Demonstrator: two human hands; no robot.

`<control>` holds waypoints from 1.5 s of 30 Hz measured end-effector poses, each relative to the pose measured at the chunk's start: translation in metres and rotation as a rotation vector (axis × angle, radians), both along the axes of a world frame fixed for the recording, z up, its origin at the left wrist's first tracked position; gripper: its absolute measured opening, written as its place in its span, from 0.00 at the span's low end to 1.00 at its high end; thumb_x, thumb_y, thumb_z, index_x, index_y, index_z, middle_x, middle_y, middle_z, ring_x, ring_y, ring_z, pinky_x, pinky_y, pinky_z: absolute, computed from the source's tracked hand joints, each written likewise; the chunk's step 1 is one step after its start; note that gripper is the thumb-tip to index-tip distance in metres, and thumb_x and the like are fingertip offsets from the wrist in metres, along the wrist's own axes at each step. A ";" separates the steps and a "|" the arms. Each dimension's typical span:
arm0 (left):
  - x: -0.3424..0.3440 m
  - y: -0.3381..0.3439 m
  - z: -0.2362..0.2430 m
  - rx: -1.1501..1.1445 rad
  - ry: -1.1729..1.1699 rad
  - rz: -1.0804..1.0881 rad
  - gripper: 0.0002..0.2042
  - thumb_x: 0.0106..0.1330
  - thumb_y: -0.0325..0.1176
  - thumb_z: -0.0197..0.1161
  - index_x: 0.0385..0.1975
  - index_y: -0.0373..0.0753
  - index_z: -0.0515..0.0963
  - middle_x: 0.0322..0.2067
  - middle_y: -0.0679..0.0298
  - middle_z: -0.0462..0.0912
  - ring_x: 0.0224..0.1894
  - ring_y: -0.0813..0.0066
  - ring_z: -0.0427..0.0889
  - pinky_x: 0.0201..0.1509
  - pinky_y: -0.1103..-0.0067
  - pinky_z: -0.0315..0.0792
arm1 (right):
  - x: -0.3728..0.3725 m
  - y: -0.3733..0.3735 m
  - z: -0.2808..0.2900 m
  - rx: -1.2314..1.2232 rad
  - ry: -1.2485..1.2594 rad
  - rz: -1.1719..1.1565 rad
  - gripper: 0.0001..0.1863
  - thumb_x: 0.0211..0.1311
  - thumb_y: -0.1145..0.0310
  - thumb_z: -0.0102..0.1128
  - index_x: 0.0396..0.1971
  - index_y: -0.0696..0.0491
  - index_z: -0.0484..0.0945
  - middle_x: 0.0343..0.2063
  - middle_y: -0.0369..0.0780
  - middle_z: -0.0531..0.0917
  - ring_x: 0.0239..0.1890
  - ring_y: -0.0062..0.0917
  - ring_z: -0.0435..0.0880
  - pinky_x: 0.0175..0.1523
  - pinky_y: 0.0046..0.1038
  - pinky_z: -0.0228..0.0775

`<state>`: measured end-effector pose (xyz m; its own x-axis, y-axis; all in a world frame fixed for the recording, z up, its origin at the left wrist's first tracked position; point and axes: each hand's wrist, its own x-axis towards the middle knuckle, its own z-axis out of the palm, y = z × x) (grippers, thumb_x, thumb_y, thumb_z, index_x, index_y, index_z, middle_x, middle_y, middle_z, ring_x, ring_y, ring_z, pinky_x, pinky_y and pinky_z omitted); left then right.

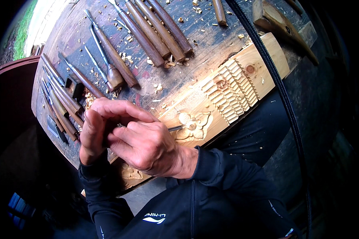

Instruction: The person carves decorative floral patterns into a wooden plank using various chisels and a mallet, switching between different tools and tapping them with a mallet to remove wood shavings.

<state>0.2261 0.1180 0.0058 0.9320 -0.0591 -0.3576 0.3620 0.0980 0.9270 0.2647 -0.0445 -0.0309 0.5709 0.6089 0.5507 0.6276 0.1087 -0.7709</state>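
A pale wooden board [172, 117] lies aslant along the near edge of the bench, with a carved flower [193, 126] in relief on it. The slim metal shaft of a carving chisel [175, 128] sticks out past my right hand [147, 145], its tip at the flower's round centre. My right hand is closed round this chisel, palm side hidden. My left hand [95, 127] curls about the chisel's handle end, one finger reaching over to the right knuckles. Between the two hands the handle cannot be seen.
Several wood-handled chisels [147, 36] lie on the dark bench [155, 81] beyond the board, more chisels [62, 99] at left. Rows of carved ridges [231, 89] cross the board. A wooden mallet-like tool [283, 28] rests at far right. A black cable [281, 85] hangs across the right side.
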 end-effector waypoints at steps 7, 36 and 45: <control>0.007 -0.003 0.002 0.008 0.043 -0.020 0.59 0.66 0.85 0.41 0.43 0.18 0.87 0.39 0.43 0.91 0.44 0.56 0.93 0.55 0.71 0.83 | 0.001 -0.004 0.001 -0.060 0.011 -0.006 0.05 0.50 0.74 0.68 0.29 0.54 0.85 0.32 0.36 0.83 0.32 0.28 0.85 0.36 0.30 0.80; -0.006 0.013 0.023 0.055 -0.082 0.241 0.54 0.76 0.79 0.36 0.48 0.21 0.84 0.39 0.44 0.92 0.39 0.60 0.94 0.52 0.68 0.86 | -0.048 -0.030 0.032 -0.012 -0.214 0.103 0.17 0.60 0.70 0.64 0.45 0.65 0.86 0.34 0.45 0.88 0.25 0.22 0.81 0.29 0.24 0.66; -0.034 -0.044 0.034 0.129 -0.097 0.441 0.15 0.83 0.32 0.61 0.53 0.24 0.85 0.39 0.52 0.92 0.40 0.69 0.92 0.48 0.76 0.85 | -0.009 -0.121 0.043 -0.255 -0.192 0.232 0.14 0.59 0.67 0.67 0.42 0.59 0.84 0.28 0.38 0.84 0.24 0.22 0.82 0.28 0.26 0.70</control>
